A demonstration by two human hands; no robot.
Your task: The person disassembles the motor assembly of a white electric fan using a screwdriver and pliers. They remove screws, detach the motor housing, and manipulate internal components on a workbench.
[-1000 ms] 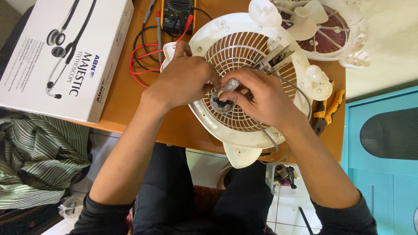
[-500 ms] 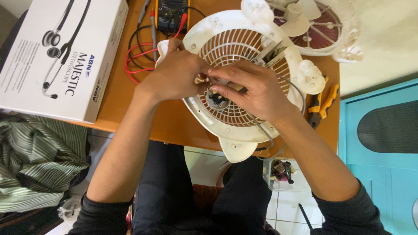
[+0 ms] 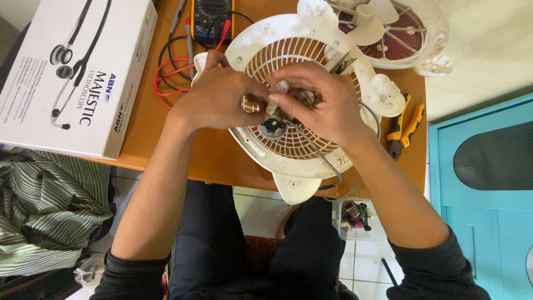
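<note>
Right now, two bare hands meet over a round white plastic fan grille [image 3: 311, 150] that lies flat on an orange wooden table [image 3: 222, 158], close to its near edge. The left hand [image 3: 219, 100] is curled tight and pinches a small part with copper wire [image 3: 251, 104] between thumb and fingers. The right hand [image 3: 327, 105] is also curled in close, and its fingertips [image 3: 276, 103] press on a little silvery bit [image 3: 281, 86] just beside the copper part. Both hands touch each other over the middle of the grille, above a small dark round hub [image 3: 273, 126]. A thin grey cable [image 3: 322, 158] runs across the grille toward the near side. To the far right sits another white fan piece with pale blades and a dark red middle [image 3: 388, 25]. Orange and black pliers [image 3: 404, 125] lie on the right, just beside the grille. A yellow and black meter with red and black leads [image 3: 212, 16] sits on the far side. A big white cardboard box [image 3: 72, 72] rests on the left.
</note>
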